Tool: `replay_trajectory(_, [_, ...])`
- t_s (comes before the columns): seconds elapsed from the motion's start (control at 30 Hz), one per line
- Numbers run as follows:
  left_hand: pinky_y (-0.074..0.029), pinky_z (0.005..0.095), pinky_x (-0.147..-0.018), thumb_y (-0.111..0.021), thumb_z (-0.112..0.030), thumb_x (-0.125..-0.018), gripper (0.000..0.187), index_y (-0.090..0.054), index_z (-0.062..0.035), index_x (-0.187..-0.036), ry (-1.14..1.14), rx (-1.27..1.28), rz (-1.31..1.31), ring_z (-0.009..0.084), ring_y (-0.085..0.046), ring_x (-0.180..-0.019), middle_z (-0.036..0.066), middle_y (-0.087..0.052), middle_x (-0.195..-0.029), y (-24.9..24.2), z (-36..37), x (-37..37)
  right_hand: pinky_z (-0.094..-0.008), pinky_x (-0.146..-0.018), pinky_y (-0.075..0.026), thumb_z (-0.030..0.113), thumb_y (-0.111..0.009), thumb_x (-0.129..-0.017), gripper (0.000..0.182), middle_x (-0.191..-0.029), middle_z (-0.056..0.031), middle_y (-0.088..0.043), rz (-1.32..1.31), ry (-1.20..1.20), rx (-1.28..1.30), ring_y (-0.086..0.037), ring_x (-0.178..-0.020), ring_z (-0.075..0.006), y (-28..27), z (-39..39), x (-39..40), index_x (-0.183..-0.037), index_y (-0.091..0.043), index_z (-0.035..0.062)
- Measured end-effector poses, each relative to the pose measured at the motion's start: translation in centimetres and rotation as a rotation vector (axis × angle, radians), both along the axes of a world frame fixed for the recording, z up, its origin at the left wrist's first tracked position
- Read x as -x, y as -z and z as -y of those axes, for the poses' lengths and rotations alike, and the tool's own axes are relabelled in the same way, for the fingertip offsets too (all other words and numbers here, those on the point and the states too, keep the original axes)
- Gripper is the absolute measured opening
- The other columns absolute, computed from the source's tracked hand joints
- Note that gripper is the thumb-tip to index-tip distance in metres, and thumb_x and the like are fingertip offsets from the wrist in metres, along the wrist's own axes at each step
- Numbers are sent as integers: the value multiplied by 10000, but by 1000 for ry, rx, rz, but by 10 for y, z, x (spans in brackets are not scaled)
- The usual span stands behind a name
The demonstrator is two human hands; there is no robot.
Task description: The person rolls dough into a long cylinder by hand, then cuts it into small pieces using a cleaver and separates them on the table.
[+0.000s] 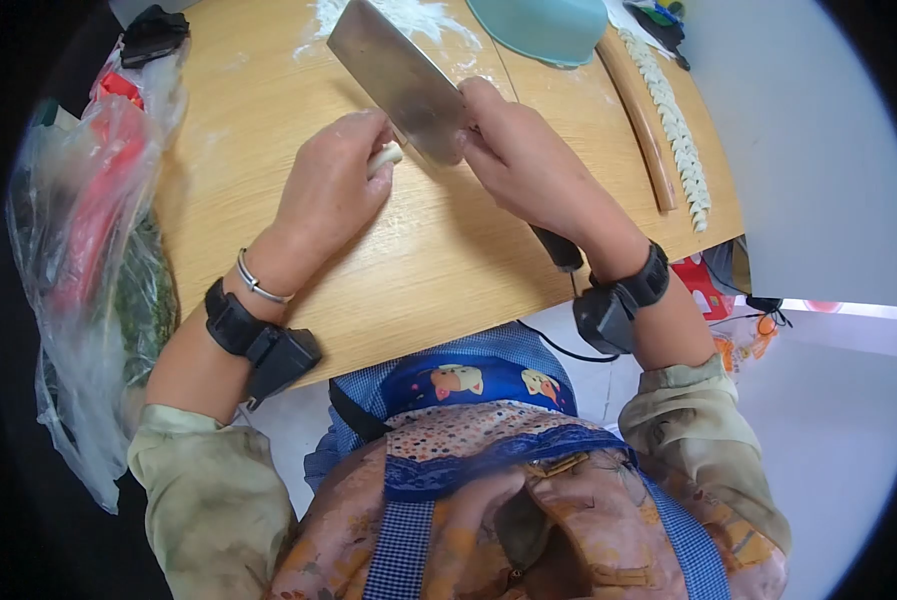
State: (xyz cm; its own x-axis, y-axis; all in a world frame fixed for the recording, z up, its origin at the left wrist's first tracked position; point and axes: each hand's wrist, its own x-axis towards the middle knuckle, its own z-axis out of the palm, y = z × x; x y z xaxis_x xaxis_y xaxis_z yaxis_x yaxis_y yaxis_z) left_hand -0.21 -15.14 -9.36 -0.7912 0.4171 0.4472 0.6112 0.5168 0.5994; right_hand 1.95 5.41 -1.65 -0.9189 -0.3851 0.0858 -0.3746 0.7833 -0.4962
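My left hand (343, 172) is closed around a piece of white dough (385, 157), whose end sticks out past the thumb and fingers. In my right hand (528, 160) is a cleaver (398, 80), gripped near the base of its broad metal blade, with the black handle pointing back toward me. The blade is raised above the wooden table (398, 270), its lower corner close to the fingers of my left hand. Both hands are over the middle of the table.
White flour (428, 22) is spread at the back, beside a green bowl (543, 28). On the right lie a wooden rolling pin (640, 125) and a long braided-looking row of dough (678, 140). Plastic bags (98, 250) hang at the left edge.
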Motion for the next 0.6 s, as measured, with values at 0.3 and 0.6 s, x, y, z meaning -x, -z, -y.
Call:
replay_trajectory(0.3, [-507, 401, -712, -740, -34, -801, 205, -600, 23, -939, -12, 37, 45, 335, -625, -777, 175, -635, -868, -1, 1, 0, -524, -698, -472, 81, -518, -956, 196, -786, -286, -615, 89, -38, -76, -613, -794, -477, -4, -9, -27, -1073, -424, -46])
replay_trajectory(0.6, [-510, 409, -715, -742, -42, -804, 192, -615, 27, -929, -6, 34, 21, 345, -626, -773, 181, -639, -865, 1, 1, 1, -526, -706, -456, 90, -533, -957, 228, -824, -284, -621, 52, -99, -92, -603, -815, -484, 0, 3, -12, -1090, -408, -47])
